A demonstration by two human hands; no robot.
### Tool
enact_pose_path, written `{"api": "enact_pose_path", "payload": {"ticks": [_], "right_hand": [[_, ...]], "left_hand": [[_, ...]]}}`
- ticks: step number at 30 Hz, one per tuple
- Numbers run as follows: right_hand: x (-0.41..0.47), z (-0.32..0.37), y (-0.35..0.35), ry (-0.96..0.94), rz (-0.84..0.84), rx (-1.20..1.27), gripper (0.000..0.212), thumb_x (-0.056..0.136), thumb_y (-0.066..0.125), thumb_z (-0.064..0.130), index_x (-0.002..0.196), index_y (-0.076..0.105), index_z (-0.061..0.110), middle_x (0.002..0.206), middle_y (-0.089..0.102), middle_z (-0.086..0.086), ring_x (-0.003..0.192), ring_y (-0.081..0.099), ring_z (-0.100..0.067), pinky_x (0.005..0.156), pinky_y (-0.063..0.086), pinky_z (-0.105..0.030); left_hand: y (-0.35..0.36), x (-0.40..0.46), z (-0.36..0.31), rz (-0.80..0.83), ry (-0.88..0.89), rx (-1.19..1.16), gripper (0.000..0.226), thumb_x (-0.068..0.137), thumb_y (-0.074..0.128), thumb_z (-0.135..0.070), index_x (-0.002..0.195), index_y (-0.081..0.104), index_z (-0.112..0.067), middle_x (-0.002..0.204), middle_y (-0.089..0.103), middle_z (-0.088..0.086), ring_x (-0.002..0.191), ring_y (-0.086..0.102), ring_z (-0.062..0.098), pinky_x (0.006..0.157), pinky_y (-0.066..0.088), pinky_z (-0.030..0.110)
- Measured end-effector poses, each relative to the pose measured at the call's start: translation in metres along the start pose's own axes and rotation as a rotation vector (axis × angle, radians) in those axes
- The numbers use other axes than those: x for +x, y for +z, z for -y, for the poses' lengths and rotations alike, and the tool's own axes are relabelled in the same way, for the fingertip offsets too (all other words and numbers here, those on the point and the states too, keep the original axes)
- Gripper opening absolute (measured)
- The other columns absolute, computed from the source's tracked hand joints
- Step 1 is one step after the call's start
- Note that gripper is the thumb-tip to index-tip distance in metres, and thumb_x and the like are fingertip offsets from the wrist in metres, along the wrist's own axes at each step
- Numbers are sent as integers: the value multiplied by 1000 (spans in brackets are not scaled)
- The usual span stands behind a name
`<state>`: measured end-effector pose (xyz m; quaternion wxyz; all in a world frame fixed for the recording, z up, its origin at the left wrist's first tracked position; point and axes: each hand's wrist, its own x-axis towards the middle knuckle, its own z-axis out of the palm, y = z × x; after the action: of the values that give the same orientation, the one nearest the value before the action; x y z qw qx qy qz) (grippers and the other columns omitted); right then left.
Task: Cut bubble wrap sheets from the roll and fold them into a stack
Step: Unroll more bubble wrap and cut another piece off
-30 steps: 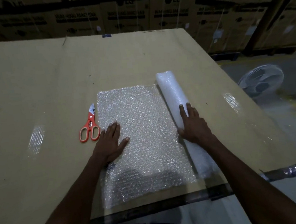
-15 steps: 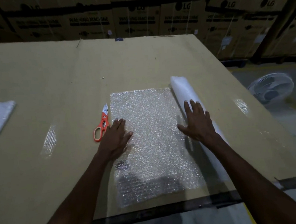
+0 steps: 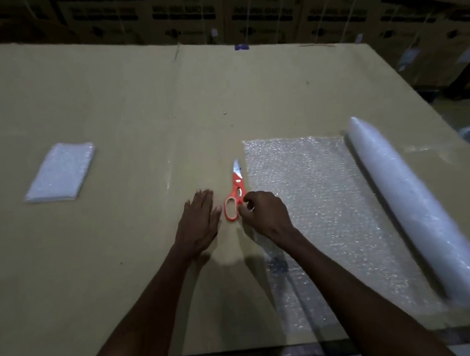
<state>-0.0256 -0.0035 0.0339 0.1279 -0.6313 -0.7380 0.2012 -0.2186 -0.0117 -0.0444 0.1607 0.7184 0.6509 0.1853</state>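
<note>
Now your right hand [image 3: 263, 214] curls onto scissors [image 3: 236, 193] handle; left hand [image 3: 201, 224] flat on bench [image 3: 106, 104]. Next: lift, cut sheet [image 3: 316, 198] beside roll [image 3: 411, 198].

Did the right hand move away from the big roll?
Yes. The right hand left the white bubble wrap roll and crossed leftward over the unrolled sheet to the orange-handled scissors, fingers curled at the handle.

A wide surface [image 3: 106, 109] covered in tan cardboard fills most of the view, with a seam running from its far edge toward the middle. Beyond the far edge stand stacked cardboard cartons [image 3: 189, 13] (printed lettering, too dim to read fully). The light is low, and the right corner falls into shadow.
</note>
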Motion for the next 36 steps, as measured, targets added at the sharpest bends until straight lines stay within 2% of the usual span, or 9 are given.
{"api": "enact_pose_path", "payload": {"ticks": [6, 14, 16, 19, 22, 24, 26, 31, 36], "right_hand": [[14, 33, 27, 201, -53, -87, 41, 98, 55, 46, 111, 64, 7, 111, 66, -18, 103, 63, -40, 83, 48, -41], [36, 37, 18, 334, 18, -4, 45, 86, 78, 32, 113, 60, 1, 119, 65, -21, 112, 62, -38, 88, 48, -38], [39, 33, 13, 414, 8, 207, 42, 78, 82, 33, 95, 68, -3, 93, 71, -20, 90, 69, -33, 76, 51, -37], [32, 30, -3, 554, 14, 937, 26, 80, 81, 16, 81, 69, -8, 68, 64, -18, 53, 63, -24, 53, 59, -33], [10, 25, -26, 525, 38, 1463, 8, 88, 72, 5, 88, 70, -3, 79, 65, -18, 64, 66, -24, 61, 61, -29], [-4, 15, -35, 462, 12, 1675, 21, 79, 75, 9, 95, 69, -3, 87, 70, -20, 73, 71, -24, 68, 62, -31], [-20, 2, -43, 439, -22, 1767, 32, 73, 76, 9, 101, 68, -6, 92, 71, -20, 77, 71, -22, 70, 61, -30], [-67, -28, -58, 422, -44, 1694, 6, 90, 67, 0, 95, 67, -3, 76, 64, -11, 67, 63, -17, 62, 57, -25], [-130, -79, -69, 430, -48, 1637, 19, 83, 72, -2, 101, 69, -8, 85, 71, -16, 71, 69, -18, 65, 58, -22]], "left_hand": [[-7, -3, 13, 51, 39, 17, 66, 101, 19, -44, 155, 31, -8, 162, 30, 9, 153, 17, 25, 122, 13, 45], [-8, -3, 12, 56, 87, -4, 69, 101, 12, -47, 155, 31, -8, 162, 30, 9, 153, 16, 24, 122, 14, 48], [-9, -2, 11, 29, 103, -16, 73, 99, 8, -50, 154, 33, -8, 161, 33, 9, 153, 17, 23, 122, 14, 49], [-15, -4, 7, -23, 107, -28, 67, 101, 12, -46, 153, 33, -9, 160, 33, 8, 153, 16, 22, 123, 12, 48], [-20, -9, -1, -64, 99, -44, 60, 104, 18, -41, 154, 33, -10, 161, 33, 7, 153, 17, 21, 123, 10, 46], [-20, -14, -9, -79, 105, -66, 56, 106, 21, -38, 154, 33, -12, 161, 33, 6, 153, 16, 20, 123, 9, 45], [-15, -20, -20, -81, 115, -90, 53, 108, 24, -37, 154, 33, -13, 161, 32, 4, 153, 15, 18, 123, 8, 45], [3, -36, -60, -98, 167, -83, 56, 104, 24, -40, 152, 36, -14, 159, 36, 4, 152, 19, 18, 123, 10, 45], [28, -59, -111, -98, 216, -37, 61, 103, 19, -46, 152, 36, -13, 159, 37, 4, 152, 21, 20, 122, 13, 48]]}}
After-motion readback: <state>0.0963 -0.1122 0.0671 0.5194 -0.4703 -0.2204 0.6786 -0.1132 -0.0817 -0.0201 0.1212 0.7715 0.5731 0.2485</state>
